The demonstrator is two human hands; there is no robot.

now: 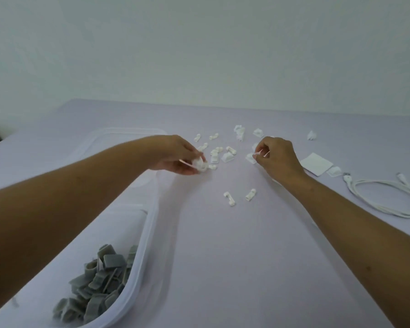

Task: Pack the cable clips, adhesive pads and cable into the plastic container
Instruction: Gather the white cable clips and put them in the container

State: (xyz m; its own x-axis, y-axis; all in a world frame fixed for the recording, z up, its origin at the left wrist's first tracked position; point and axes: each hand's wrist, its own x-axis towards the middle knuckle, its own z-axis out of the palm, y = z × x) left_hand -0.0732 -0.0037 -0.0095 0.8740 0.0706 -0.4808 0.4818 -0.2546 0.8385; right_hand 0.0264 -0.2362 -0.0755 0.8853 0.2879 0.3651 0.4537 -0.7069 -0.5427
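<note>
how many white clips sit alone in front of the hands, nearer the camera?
2: one clip on the left, the other clip just right of it, between the forearms. More lie farther back; some may be hidden by the hands.

light: soft, even, dim | shadows: faint | focus: slightly soft | edges: wide-angle bowing

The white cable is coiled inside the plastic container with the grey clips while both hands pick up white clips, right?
Not quite. The head view shows the white cable coiled on the table, far right, outside the plastic container. The grey clips are inside, and both hands are picking up white clips.
</note>
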